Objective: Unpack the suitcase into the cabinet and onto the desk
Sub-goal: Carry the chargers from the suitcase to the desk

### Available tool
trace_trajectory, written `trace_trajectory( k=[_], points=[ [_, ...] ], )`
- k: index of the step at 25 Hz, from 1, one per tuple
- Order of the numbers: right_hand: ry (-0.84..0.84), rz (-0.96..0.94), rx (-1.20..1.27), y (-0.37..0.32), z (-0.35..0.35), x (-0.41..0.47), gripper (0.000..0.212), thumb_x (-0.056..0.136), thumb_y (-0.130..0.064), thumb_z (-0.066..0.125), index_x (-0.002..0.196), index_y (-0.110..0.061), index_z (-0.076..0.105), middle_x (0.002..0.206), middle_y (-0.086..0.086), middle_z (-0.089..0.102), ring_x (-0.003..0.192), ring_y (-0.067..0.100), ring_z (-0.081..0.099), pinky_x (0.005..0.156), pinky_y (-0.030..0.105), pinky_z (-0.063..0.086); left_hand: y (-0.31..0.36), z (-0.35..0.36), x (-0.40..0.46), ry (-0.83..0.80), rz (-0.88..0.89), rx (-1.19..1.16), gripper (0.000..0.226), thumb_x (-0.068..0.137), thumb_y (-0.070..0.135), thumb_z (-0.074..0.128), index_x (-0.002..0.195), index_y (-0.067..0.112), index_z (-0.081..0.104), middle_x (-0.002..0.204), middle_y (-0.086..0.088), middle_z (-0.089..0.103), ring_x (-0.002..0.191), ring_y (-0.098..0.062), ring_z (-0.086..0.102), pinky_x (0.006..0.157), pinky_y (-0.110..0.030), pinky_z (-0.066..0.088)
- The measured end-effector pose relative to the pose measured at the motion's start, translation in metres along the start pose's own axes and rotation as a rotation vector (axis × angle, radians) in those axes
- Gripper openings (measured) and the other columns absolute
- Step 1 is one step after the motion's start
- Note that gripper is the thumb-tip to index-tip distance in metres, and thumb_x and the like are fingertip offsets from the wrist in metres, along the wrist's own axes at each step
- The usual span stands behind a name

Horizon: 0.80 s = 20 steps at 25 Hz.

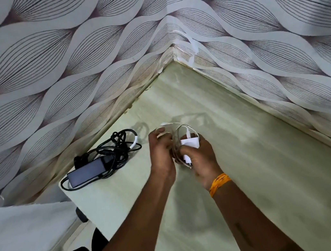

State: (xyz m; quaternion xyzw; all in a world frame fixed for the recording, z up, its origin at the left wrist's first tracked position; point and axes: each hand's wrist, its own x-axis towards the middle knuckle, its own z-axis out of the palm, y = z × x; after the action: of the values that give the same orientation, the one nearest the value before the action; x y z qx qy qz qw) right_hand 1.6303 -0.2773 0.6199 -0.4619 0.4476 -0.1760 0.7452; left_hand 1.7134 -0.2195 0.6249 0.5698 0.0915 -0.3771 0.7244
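Above a pale desk (237, 136) set into a wallpapered corner, two hands hold one white charger (190, 144) with its looped white cable (179, 130). Left hand (160, 149) curls its fingers around the cable coils; right hand (201, 159) pinches the plug block. It looks light, the block hard and smooth, the cable limp and likely to uncoil, so holding both block and loops seems wise. One black laptop adapter (88, 172) with its tangled cord lies on the desk, to the left. One orange wristband (220, 182) circles the right wrist.
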Motion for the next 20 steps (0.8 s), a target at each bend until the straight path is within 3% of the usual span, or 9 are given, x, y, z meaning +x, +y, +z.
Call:
trace_trajectory(
  k=[2, 4, 8, 11, 13, 14, 17, 20],
  points=[
    [-0.006, -0.008, 0.081, 0.003, 0.005, 0.007, 0.043, 0.076, -0.001, 0.066, 0.118, -0.007, 0.071, 0.107, 0.020, 0.076, 0.090, 0.032, 0.073, 0.072, 0.036, 0.058, 0.003, 0.013, 0.010, -0.009, 0.002, 0.076, 0.026, 0.085, 0.013, 0.057, 0.107, 0.015, 0.071, 0.106, -0.011, 0.075, 0.096, -0.029, 0.073, 0.083, -0.043, 0.057],
    [-0.043, 0.007, 0.138, 0.003, 0.008, 0.012, 0.040, 0.081, 0.000, 0.063, 0.120, -0.008, 0.069, 0.102, 0.015, 0.075, 0.084, 0.025, 0.071, 0.067, 0.032, 0.057, 0.009, 0.021, 0.022, -0.015, 0.060, 0.307, 0.024, 0.098, 0.020, 0.054, 0.103, 0.012, 0.076, 0.103, -0.006, 0.078, 0.098, -0.024, 0.074, 0.094, -0.047, 0.058],
    [0.105, 0.037, 0.121, -0.001, 0.023, 0.025, 0.026, 0.079, -0.001, 0.069, 0.106, -0.001, 0.072, 0.082, 0.011, 0.070, 0.068, 0.022, 0.065, 0.054, 0.027, 0.052, 0.016, 0.020, 0.032, 0.098, 0.200, 0.681, 0.034, 0.105, 0.022, 0.048, 0.090, 0.015, 0.077, 0.087, 0.000, 0.077, 0.086, -0.020, 0.071, 0.083, -0.040, 0.057],
    [0.317, 0.040, 0.101, -0.002, 0.035, 0.042, 0.011, 0.087, -0.003, 0.072, 0.096, -0.008, 0.068, 0.078, 0.002, 0.069, 0.065, 0.015, 0.064, 0.055, 0.023, 0.051, 0.014, 0.024, 0.013, 0.078, 0.254, 0.780, 0.039, 0.111, 0.033, 0.040, 0.107, 0.015, 0.075, 0.103, 0.001, 0.076, 0.096, -0.016, 0.068, 0.086, -0.032, 0.053],
    [0.217, 0.049, 0.229, -0.002, 0.045, 0.052, 0.008, 0.097, -0.021, 0.065, 0.094, -0.016, 0.060, 0.079, -0.003, 0.060, 0.070, 0.013, 0.058, 0.063, 0.026, 0.049, 0.018, 0.033, 0.004, -0.006, 0.235, 0.773, 0.042, 0.112, 0.039, 0.034, 0.117, 0.020, 0.071, 0.105, 0.012, 0.069, 0.096, -0.004, 0.062, 0.082, -0.017, 0.045],
    [0.107, 0.091, 0.400, -0.006, 0.049, 0.052, 0.012, 0.100, -0.028, 0.058, 0.092, -0.018, 0.058, 0.080, -0.002, 0.056, 0.072, 0.012, 0.056, 0.066, 0.027, 0.048, 0.021, 0.037, 0.006, -0.022, 0.238, 0.777, 0.043, 0.112, 0.041, 0.032, 0.120, 0.020, 0.069, 0.105, 0.014, 0.067, 0.096, -0.003, 0.061, 0.083, -0.017, 0.044],
    [-0.062, 0.175, 0.660, -0.017, 0.048, 0.060, 0.028, 0.099, -0.034, 0.042, 0.091, -0.018, 0.064, 0.085, 0.000, 0.060, 0.079, 0.013, 0.061, 0.071, 0.025, 0.052, 0.024, 0.038, 0.034, -0.022, 0.384, 0.993, 0.051, 0.111, 0.043, 0.032, 0.138, 0.008, 0.058, 0.128, -0.012, 0.064, 0.121, -0.029, 0.058, 0.102, -0.041, 0.043],
    [-0.073, 0.157, 0.534, -0.025, 0.044, 0.069, 0.034, 0.095, -0.038, 0.044, 0.099, -0.017, 0.071, 0.100, 0.005, 0.069, 0.101, 0.022, 0.065, 0.091, 0.034, 0.052, 0.025, 0.030, 0.059, 0.023, 0.604, 1.438, 0.054, 0.111, 0.039, 0.038, 0.150, 0.004, 0.044, 0.129, -0.024, 0.057, 0.113, -0.042, 0.058, 0.092, -0.046, 0.043]
  ],
)
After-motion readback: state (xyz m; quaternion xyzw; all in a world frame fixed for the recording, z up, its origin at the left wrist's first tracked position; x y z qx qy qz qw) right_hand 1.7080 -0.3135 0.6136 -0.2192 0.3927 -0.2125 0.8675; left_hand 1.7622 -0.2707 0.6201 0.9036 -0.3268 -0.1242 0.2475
